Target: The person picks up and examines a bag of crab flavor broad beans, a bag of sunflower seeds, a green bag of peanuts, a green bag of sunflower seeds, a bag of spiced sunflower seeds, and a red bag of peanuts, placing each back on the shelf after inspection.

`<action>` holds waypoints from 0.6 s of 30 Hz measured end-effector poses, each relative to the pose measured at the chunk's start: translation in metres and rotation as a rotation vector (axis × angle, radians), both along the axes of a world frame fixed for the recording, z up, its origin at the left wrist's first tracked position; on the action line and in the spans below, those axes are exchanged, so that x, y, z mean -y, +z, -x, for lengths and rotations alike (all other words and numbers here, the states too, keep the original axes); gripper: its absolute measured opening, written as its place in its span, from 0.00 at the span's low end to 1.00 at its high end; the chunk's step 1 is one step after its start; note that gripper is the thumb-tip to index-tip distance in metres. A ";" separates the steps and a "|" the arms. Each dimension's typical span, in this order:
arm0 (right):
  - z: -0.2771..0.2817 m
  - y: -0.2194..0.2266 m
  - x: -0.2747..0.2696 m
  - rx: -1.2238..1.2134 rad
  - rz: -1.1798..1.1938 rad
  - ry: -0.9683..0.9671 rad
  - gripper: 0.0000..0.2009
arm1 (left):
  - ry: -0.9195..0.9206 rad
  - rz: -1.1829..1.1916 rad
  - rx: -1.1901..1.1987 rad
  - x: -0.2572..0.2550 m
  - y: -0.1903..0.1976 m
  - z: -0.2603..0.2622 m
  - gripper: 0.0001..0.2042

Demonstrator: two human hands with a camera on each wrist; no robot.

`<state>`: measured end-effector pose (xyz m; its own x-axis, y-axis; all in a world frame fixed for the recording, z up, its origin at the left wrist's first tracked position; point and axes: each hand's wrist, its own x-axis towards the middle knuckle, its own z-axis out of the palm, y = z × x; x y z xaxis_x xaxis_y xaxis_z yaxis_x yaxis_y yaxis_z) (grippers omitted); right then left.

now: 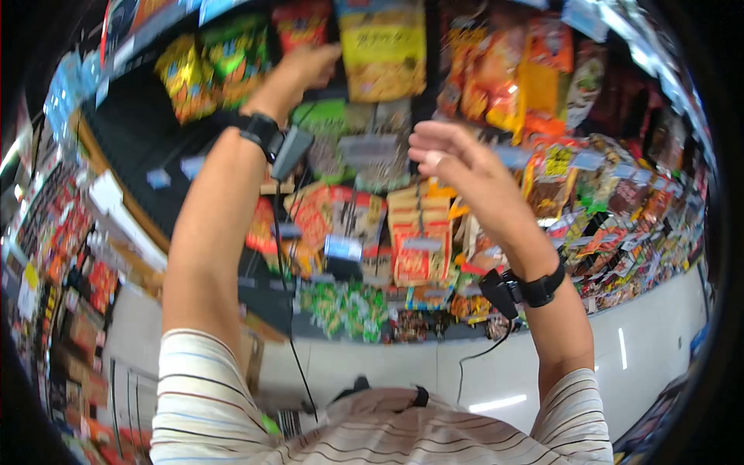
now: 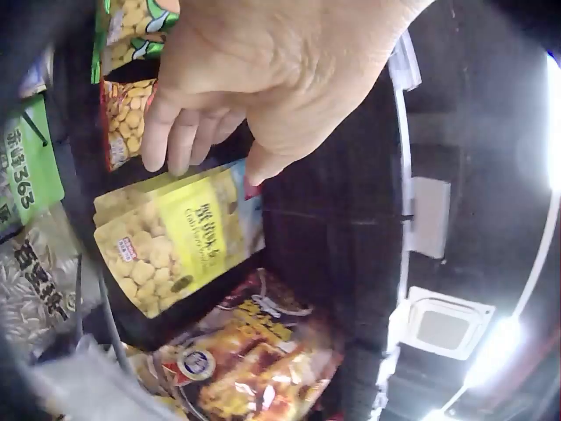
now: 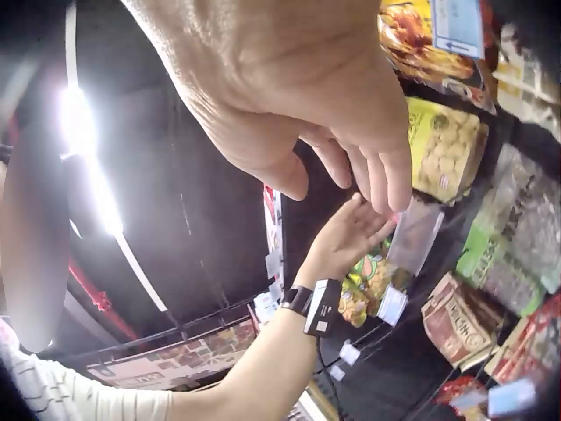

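My left hand (image 1: 310, 68) reaches to the upper shelf, beside the left edge of a yellow snack bag (image 1: 384, 58). Seen from the left wrist, loosely bent fingers hang at the bag's top edge, the thumb right at its upper corner. That yellow bag (image 2: 188, 241) shows round, pale pieces on its front, with another bag behind it. Left of the hand, in the head view, are a red snack bag (image 1: 301, 29) and a green one (image 1: 236, 62). My right hand (image 1: 465, 163) is raised before the shelf with relaxed fingers and holds nothing.
Orange and red packaged foods (image 1: 496, 66) hang right of the yellow bag. Below are green-and-clear bags (image 1: 322, 128), red-and-tan packs (image 1: 422, 240) and green-wrapped sweets (image 1: 341, 306). Price tags (image 1: 343, 248) jut from the racks. Cables run from both wrist cameras.
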<state>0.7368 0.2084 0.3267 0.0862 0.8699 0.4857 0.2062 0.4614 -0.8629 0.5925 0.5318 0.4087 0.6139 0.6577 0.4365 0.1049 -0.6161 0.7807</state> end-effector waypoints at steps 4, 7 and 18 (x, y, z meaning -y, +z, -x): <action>0.031 -0.043 0.008 -0.127 0.175 0.228 0.16 | 0.017 -0.102 0.262 0.103 -0.030 0.082 0.23; 0.051 -0.093 -0.002 -0.152 0.266 0.500 0.14 | 0.213 -0.121 0.354 0.187 -0.087 0.137 0.19; 0.186 -0.260 -0.025 -0.051 0.663 0.911 0.12 | 0.814 0.851 0.333 0.415 -0.425 0.292 0.11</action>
